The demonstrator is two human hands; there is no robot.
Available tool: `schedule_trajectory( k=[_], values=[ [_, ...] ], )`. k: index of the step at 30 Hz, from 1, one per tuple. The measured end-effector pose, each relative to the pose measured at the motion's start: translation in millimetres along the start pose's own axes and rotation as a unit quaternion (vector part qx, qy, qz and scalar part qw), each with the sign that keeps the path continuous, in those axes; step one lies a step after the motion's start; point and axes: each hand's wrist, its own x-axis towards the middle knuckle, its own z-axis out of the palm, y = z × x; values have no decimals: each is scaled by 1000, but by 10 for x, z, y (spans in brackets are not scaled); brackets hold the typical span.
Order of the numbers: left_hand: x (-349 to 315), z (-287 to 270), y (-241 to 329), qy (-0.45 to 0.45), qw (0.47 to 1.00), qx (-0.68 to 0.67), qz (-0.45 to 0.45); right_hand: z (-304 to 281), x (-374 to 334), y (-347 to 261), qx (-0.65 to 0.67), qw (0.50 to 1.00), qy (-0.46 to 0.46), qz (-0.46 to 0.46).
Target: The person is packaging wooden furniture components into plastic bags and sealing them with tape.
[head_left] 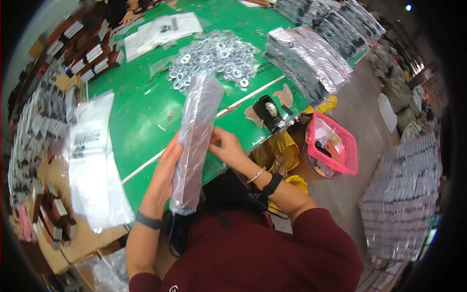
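A long, flat package (199, 126) in clear plastic stands tilted in front of me, its upper part greyish and its lower part brown. Along its left side, my left hand (170, 158) grips it, the fingers partly hidden behind. My right hand (228, 150) is curled at the package's right edge, thumb and fingers pinched on it; the fingertips are partly covered. Just past the package's top end lies a heap of small round metal rings (219, 53), some of them in clear plastic, on the green table (141, 117).
White plastic bags (90, 160) lie at the left, more (163, 31) at the back. Wrapped packages (311, 58) are stacked back right. A black tape-dispenser-like object (267, 113) sits near the table's right edge, beside a pink basket (335, 163). Another person's hand (129, 18) shows far left.
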Motion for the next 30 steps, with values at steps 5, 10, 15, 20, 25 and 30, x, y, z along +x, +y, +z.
schedule_trajectory(
  k=[5, 10, 15, 20, 25, 30],
  values=[
    [-293, 77, 132, -3, 989, -131, -76, -317, -129, -128, -9, 998, -41, 56],
    [-357, 18, 16, 58, 954, -280, -96, -152, -190, -143, 52, 996, -65, 41],
    [-397, -211, -250, 35, 946, -298, -121, -66, -197, -364, -84, 988, -65, -110],
    [-593, 35, 83, 31, 963, -213, -161, -292, -40, -795, -380, 879, -87, -273],
    [-571, 364, 325, -67, 981, -97, -154, -797, 67, -934, -411, 815, -173, -370],
    [-277, 702, 693, -143, 973, -81, -163, -1430, 21, -937, -364, 838, -111, -391]
  ],
)
